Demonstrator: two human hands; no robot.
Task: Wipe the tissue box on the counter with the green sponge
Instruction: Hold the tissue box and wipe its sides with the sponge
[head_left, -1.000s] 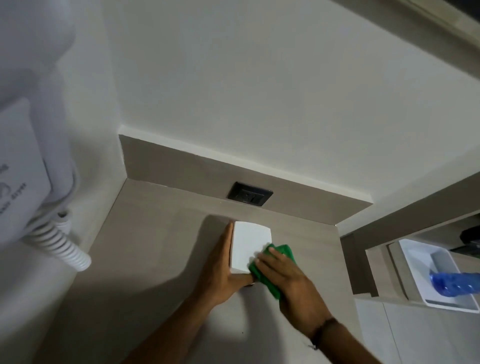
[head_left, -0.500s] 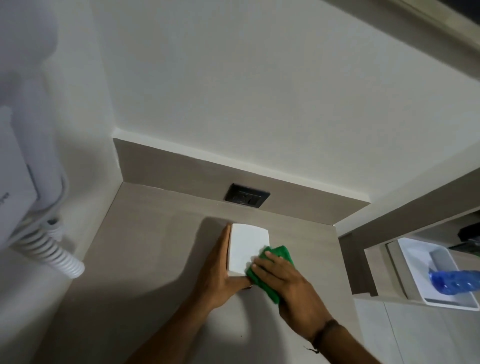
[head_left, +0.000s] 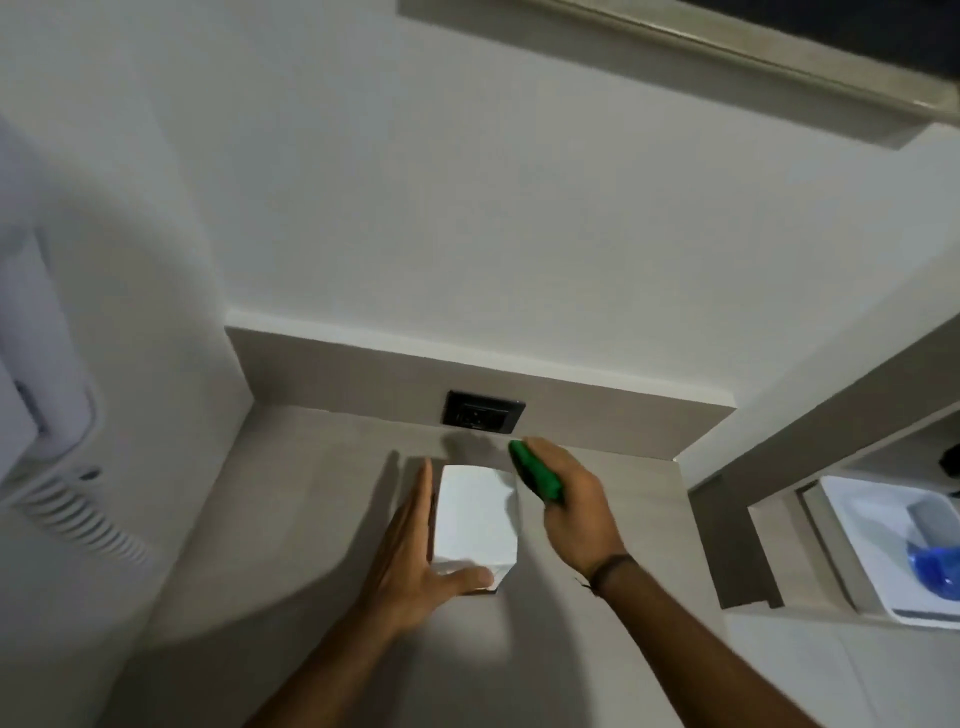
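Observation:
A white tissue box (head_left: 475, 517) stands on the beige counter (head_left: 311, 519) near the back wall. My left hand (head_left: 415, 561) lies flat against its left side, with the thumb wrapped across the box's near bottom edge. My right hand (head_left: 569, 501) grips the green sponge (head_left: 535, 473) at the box's upper right corner. The sponge is edge-on beside the box's right side; whether it touches the box I cannot tell.
A black wall socket (head_left: 483, 411) sits in the backsplash just behind the box. A white wall-mounted hair dryer with a coiled cord (head_left: 78, 519) hangs at the left. At the right, a recessed shelf holds a white tray (head_left: 862, 530) with a blue bottle (head_left: 935, 564).
My right hand has carried the sponge from the box's lower front face up to its upper right corner. My left hand has stayed against the left side of the box.

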